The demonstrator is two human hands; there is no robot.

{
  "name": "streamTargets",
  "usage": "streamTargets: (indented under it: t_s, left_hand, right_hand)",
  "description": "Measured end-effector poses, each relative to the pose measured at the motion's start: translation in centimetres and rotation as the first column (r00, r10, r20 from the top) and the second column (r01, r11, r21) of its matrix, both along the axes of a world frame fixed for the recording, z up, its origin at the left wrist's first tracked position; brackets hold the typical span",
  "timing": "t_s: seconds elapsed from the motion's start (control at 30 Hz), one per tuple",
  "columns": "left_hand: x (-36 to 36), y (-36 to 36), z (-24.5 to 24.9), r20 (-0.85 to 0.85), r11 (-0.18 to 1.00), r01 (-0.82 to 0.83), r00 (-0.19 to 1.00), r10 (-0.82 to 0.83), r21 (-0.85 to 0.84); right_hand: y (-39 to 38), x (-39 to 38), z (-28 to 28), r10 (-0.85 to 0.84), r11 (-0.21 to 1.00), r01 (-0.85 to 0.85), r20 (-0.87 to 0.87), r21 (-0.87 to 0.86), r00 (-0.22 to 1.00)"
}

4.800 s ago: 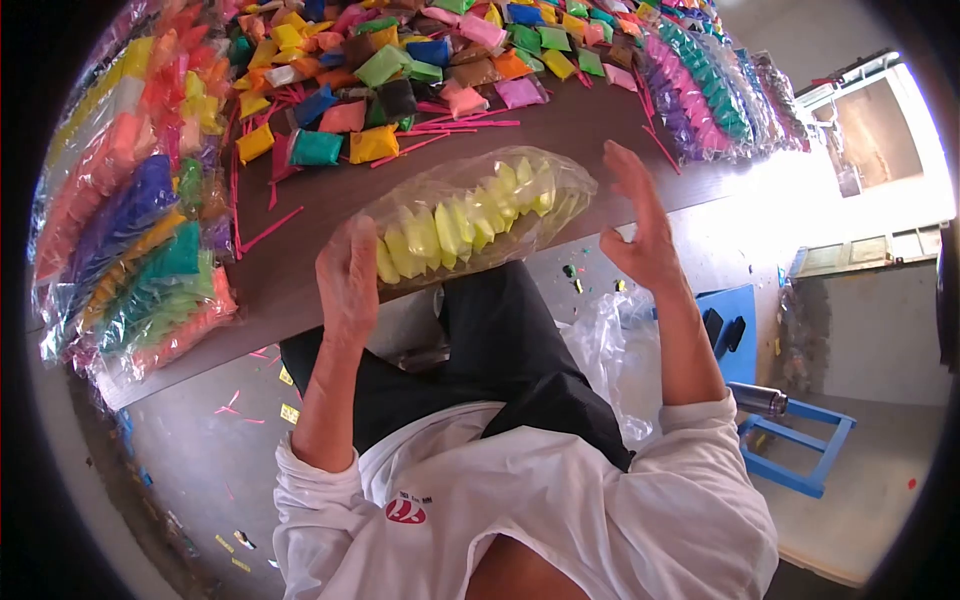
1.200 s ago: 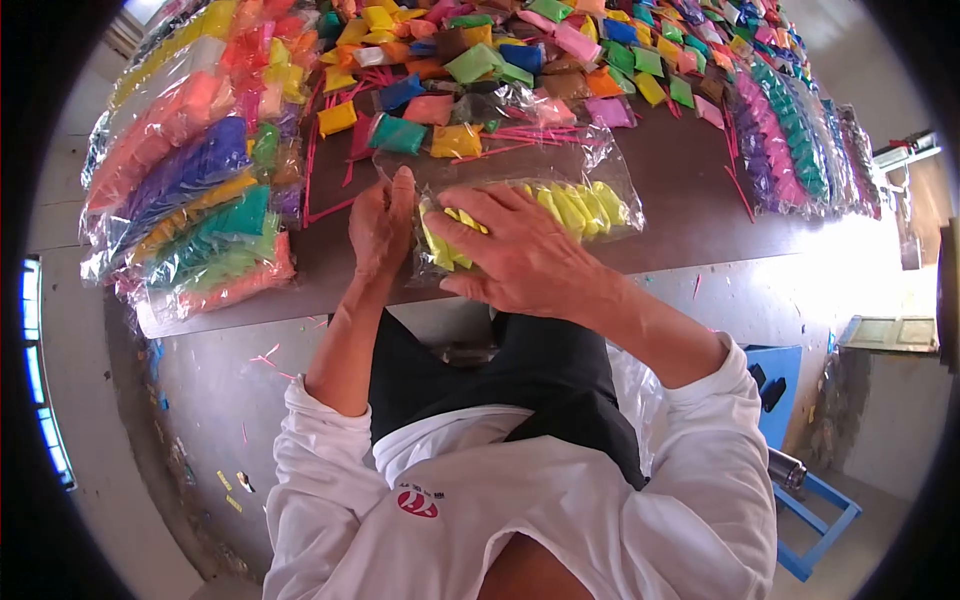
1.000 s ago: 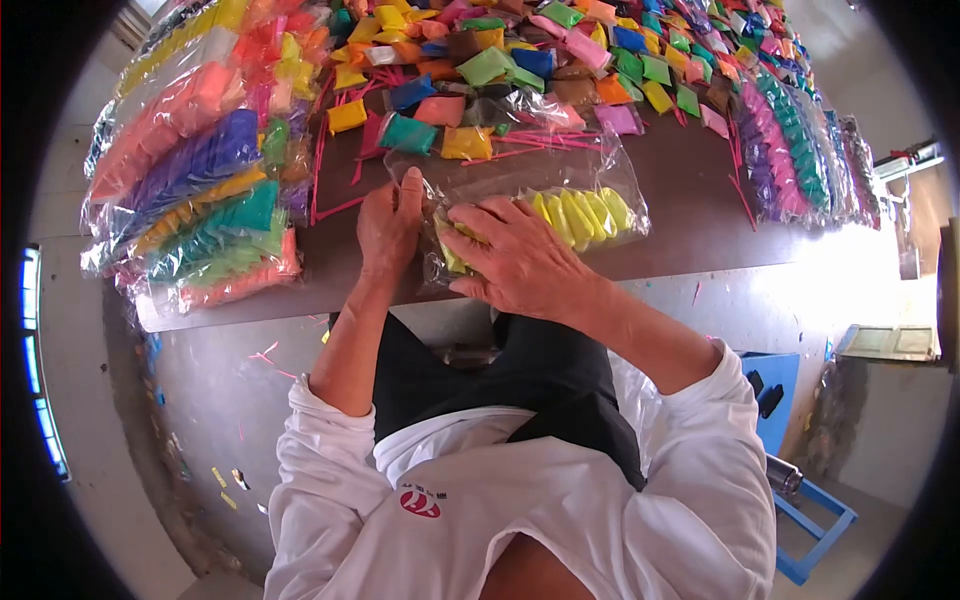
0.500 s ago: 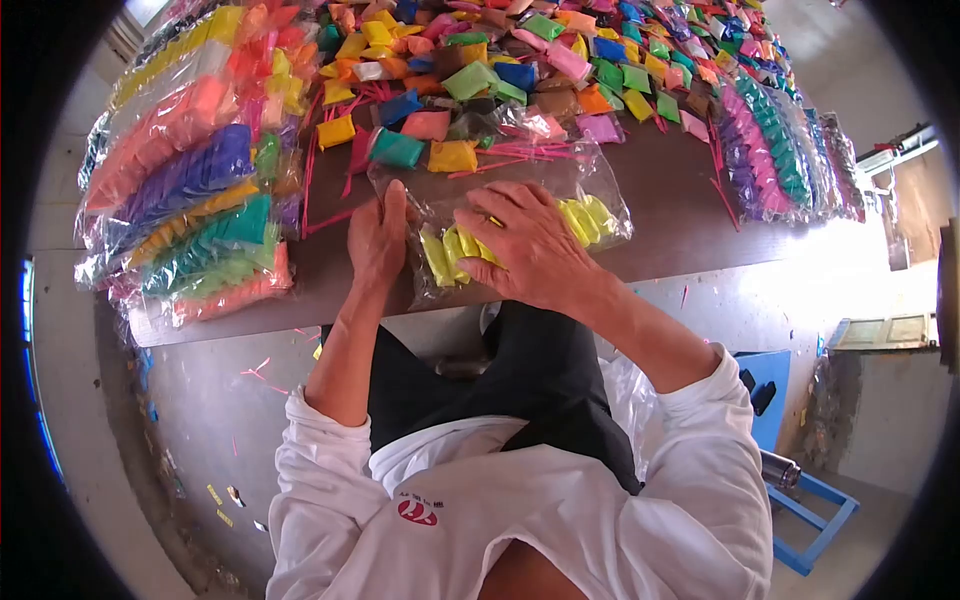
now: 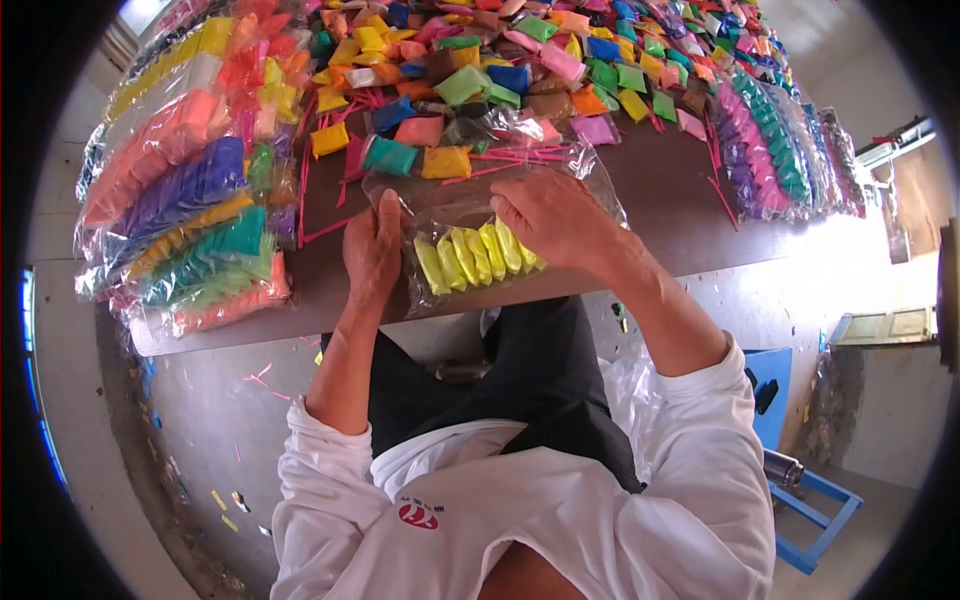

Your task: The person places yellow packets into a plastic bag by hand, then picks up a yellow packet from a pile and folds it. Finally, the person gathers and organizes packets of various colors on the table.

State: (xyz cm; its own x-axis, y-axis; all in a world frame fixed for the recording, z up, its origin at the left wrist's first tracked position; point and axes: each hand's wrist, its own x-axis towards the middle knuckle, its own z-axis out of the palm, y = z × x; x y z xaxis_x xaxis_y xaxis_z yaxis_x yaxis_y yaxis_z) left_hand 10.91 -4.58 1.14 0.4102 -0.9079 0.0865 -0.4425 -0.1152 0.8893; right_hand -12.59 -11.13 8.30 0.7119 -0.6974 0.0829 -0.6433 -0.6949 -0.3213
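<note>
A clear plastic bag (image 5: 600, 185) lies flat near the table's front edge, with a row of small yellow packets (image 5: 475, 256) inside it. My left hand (image 5: 372, 252) is at the bag's left edge, thumb pointing up, closed on the plastic. Over the bag's right half, my right hand (image 5: 560, 220) has its fingers curled inward and covers the right end of the yellow row. What its fingertips hold, if anything, is hidden. Just beyond the bag are a teal packet (image 5: 389, 156) and an orange-yellow packet (image 5: 446, 162).
Stacked bags of coloured packets (image 5: 190, 185) stand on the left. More filled bags (image 5: 775, 150) sit at the right. Loose packets (image 5: 465, 85) heap across the back of the brown table (image 5: 670, 215), with pink ties (image 5: 325, 230) among them. A blue stool (image 5: 815, 520) stands on the floor at right.
My right hand has gone from lying spread over the yellow packets to curled fingers, shifted slightly right, uncovering more of the row. My left hand stays at the bag's left edge.
</note>
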Motion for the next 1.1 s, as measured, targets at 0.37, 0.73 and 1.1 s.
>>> streamTargets:
  t_s: [0.37,0.73,1.1]
  left_hand:
    - [-0.1,0.1,0.0,0.016,1.0,-0.002,1.0,0.002,0.018]
    - [0.1,0.1,-0.5,0.03,1.0,-0.019,0.999,0.02,-0.02]
    - [0.2,2.4,2.0,-0.085,1.0,-0.006,0.996,0.005,-0.012]
  right_hand:
    - [-3.1,1.0,-0.7,0.06,0.984,-0.071,0.074,0.164,0.995]
    - [0.7,1.5,-2.7,0.194,0.979,-0.173,0.223,-0.112,0.955]
    - [0.8,1.9,-2.8,0.111,0.994,-0.111,0.031,0.018,0.993]
